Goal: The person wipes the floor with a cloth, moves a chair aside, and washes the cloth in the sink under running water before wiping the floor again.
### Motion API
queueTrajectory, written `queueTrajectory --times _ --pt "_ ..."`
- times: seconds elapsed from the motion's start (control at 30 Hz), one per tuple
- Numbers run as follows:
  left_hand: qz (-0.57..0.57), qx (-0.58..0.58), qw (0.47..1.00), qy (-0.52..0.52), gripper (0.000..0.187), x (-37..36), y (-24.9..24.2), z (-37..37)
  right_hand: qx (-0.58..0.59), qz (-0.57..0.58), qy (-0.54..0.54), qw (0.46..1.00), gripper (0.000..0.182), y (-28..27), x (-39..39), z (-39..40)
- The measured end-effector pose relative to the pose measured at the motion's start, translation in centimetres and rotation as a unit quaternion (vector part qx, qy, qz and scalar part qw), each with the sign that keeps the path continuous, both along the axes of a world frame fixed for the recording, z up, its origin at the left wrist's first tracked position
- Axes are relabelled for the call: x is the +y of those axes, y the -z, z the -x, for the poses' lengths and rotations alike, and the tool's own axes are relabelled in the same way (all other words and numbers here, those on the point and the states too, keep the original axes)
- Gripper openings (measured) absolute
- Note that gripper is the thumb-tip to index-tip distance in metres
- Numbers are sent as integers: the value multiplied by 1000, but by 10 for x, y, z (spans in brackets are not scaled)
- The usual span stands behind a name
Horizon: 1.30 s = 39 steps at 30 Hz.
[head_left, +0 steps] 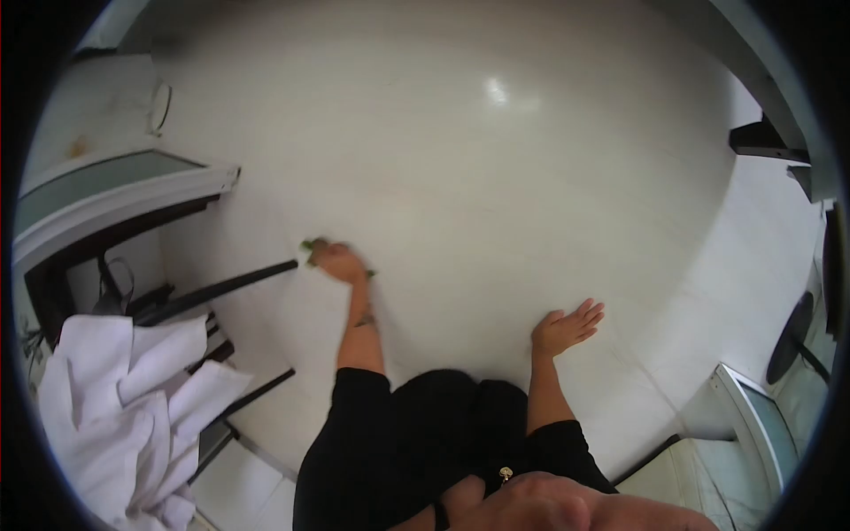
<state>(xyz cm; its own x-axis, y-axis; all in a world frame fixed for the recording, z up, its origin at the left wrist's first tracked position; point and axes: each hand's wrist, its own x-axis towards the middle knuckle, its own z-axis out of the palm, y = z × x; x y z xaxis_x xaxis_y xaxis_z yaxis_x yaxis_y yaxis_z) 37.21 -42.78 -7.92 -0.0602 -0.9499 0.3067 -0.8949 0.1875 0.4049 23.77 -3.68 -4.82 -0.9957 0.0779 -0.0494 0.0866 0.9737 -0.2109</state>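
My left hand [339, 262] is low over the pale floor [443, 212], fingers closed and pressed down on a small green thing. Bits of this green thing [307, 245], possibly a cloth or scouring pad, stick out past the fingers and beside the wrist; the rest is hidden under the hand. To the right, my right hand [564, 330] is held out with its fingers stretched and nothing in it. It looks to be above the floor, apart from any object.
At left, a dark chair leg [235, 285] points close to my left hand. White cloth [133, 425] hangs in folds nearby. A glass-topped piece [124, 181] with a white frame stands behind. Another white-framed glass piece [753, 425] is at right, with a round dark base [790, 338].
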Motion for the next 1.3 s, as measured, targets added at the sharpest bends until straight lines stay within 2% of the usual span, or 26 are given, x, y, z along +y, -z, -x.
queueTrajectory --times 0.03,0.07,0.1,0.13,0.17,0.2,0.23,0.3,0.33,0.37,0.43,0.47,0.5,0.53,0.57,0.63,0.67,0.7,0.77,0.83,0.9,0.97,1.03,1.1,1.17,1.3 --pt "50 -16 997 59 41 25 9 15 3 -3 5 1000 67 -2 -1 -3" --pt "5 180 980 85 42 68 -13 70 -3 6 -4 1000 67 -2 -3 -5" --pt "-1 90 985 146 46 104 -23 108 -12 -5 6 1000 66 -3 -2 -7" --pt "-123 140 961 206 48 141 -39 150 -15 -15 16 1000 65 -3 -2 -3" --pt "-57 58 951 299 49 176 -37 188 -11 -10 8 1000 65 1 -1 -1" --pt "-143 92 912 374 46 214 -41 219 1 -13 12 1000 65 3 0 -2" --pt "-174 58 869 460 45 244 -44 243 10 -18 16 1000 64 6 1 -6" --pt "-75 -55 792 603 36 285 -43 264 14 -25 4 1000 63 14 5 -9" --pt "-66 18 807 587 36 288 -41 261 24 -37 1 999 63 16 7 -8" --pt "-66 19 809 583 36 278 -38 254 26 -38 -4 999 63 15 8 -8" --pt "-77 -6 732 677 31 232 -35 234 23 -47 17 999 62 13 3 -7" --pt "-89 51 741 663 26 196 -31 225 59 -47 3 997 62 15 2 -8" --pt "-166 112 740 642 22 149 -35 213 56 -51 7 997 62 13 2 -9" --pt "-76 123 787 600 23 106 -40 194 40 -56 11 998 61 8 2 -8" --pt "-57 36 836 545 23 59 -34 168 26 -57 10 998 61 7 -2 -7" --pt "-18 29 911 411 28 -32 -36 110 57 -93 -7 994 60 19 4 -6" --pt "-62 38 952 297 32 -72 -31 77 72 -84 -18 994 59 21 7 -6" --pt "0 -56 970 236 36 -104 -25 40 86 -76 -29 993 59 21 9 -6" --pt "-31 -80 994 70 40 -157 -19 -13 106 -68 -50 991 58 19 7 -6" --pt "-11 -122 992 -10 41 -201 -10 -42 134 -94 -59 985 54 30 12 0" --pt "-15 -117 992 -51 43 -244 -4 -51 -12 -69 66 995 48 31 -13 32" --pt "-26 -123 988 -85 44 -277 -1 -61 131 169 -105 971 51 39 -91 46" --pt "-7 -125 989 -73 45 -314 -1 -72 40 260 -175 949 56 5 -217 46" --pt "-8 -119 990 -79 44 -351 3 -82 0 -17 -239 971 60 -1 -298 28" --pt "29 -165 985 -43 37 -391 5 -93 15 -3 -231 973 60 2 -310 28" --pt "-4 -169 986 -7 30 -427 -1 -104 31 -2 -218 976 61 5 -311 26"
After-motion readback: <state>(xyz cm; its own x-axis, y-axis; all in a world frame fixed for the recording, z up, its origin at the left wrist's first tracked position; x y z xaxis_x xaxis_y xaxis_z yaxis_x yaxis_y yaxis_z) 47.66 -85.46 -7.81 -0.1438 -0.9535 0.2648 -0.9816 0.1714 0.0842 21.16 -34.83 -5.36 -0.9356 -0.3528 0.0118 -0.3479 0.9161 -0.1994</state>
